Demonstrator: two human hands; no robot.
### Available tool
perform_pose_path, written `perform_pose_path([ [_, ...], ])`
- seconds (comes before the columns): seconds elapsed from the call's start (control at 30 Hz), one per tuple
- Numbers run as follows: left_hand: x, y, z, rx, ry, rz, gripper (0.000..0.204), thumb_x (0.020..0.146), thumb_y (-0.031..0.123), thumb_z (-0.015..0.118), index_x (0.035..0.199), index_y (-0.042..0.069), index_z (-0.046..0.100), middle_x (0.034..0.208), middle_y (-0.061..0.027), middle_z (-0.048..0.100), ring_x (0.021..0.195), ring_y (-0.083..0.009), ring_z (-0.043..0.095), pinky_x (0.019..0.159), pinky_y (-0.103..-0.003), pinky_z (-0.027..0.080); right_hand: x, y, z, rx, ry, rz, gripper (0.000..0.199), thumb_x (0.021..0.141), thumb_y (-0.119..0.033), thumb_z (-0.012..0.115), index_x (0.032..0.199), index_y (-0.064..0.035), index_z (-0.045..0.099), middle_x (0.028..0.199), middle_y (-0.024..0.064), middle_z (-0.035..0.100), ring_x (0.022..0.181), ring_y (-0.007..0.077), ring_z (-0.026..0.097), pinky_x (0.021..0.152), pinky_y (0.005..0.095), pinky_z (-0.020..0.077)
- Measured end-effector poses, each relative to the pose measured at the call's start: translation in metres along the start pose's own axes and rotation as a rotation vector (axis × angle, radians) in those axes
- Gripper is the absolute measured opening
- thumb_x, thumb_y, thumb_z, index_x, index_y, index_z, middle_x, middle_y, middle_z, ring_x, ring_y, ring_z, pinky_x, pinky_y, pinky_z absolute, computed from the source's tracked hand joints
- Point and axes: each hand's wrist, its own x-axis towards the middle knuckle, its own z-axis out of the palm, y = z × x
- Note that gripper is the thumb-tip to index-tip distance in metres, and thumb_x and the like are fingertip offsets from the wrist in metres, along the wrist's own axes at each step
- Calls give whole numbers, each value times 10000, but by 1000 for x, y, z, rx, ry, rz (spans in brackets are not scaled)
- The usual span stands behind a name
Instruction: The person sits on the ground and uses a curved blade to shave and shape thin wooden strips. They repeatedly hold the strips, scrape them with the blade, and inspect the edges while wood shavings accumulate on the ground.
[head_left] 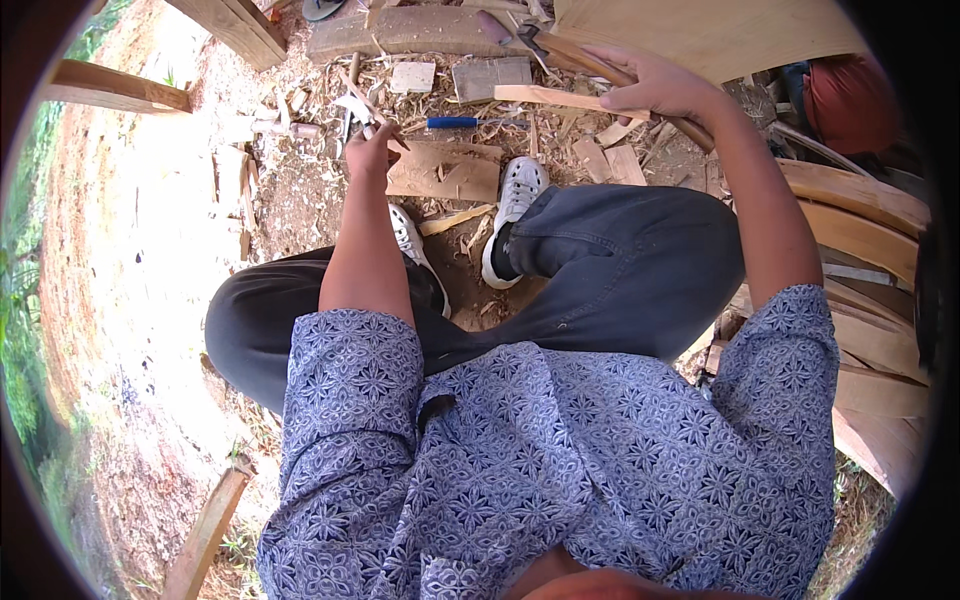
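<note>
Right hand (655, 85) closed; wooden-handled tool (580, 60) gripped, its shaft running diagonally through the hand, dark metal head up and to the left; pale wood strip (545, 96) at the thumb of the same hand, its free length pointing left; tool and strip lie close together at the grip, spreading apart leftward. Left hand (372, 150) partly curled, index finger bent; pale slivers (355, 104) at its fingertips, along with a narrow dark blade (347, 125) just beside; cannot tell whether the fingers close on either; hand well apart from the strip, which lies off to its right.

Between the hands, on the chip-strewn ground: blue-handled tool (452, 122), thin shaft toward the right; above it, a small pale block (412, 77) and a grey block (490, 78) side by side; below it, a wood slab (445, 172), nearer the white perforated shoes (521, 187).
</note>
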Motion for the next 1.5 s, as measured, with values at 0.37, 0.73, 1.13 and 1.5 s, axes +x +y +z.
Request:
perform_pose_path([
  [0.37, -14, 24, 13, -302, -519, -29, 98, 952, 130, 683, 1026, 126, 619, 894, 17, 669, 524, -40, 446, 496, -211, 377, -108, 256, 106, 283, 590, 187, 769, 833, -300, 784, 1496, -149, 423, 1177, 142, 654, 1050, 193, 647, 874, 345, 508],
  [0.73, -17, 20, 52, -212, -481, -166, 160, 972, 196, 674, 1077, 93, 612, 953, 17, 682, 582, -36, 440, 567, -214, 415, -139, 309, 273, 417, 896, 1011, 530, 833, -300, 774, 1281, -114, 562, 1158, 149, 641, 1067, 274, 624, 901, 405, 494],
  [1.13, -11, 2, 70, -246, -427, -269, 73, 973, 199, 674, 996, 158, 618, 737, 88, 551, 610, -16, 489, 542, -177, 396, 127, 262, 121, -303, 955, -120, 265, 843, -314, 747, 1010, -113, 709, 1081, 103, 655, 1101, 328, 588, 948, 454, 460],
  [1.5, -23, 25, 68, -354, -514, -212, 89, 967, 170, 680, 1009, 119, 621, 883, 25, 647, 744, -78, 617, 516, -195, 399, 254, 266, 94, -131, 541, -76, 351, 964, -233, 564, 1285, -131, 664, 1057, 87, 740, 906, 203, 704, 859, 350, 544],
])
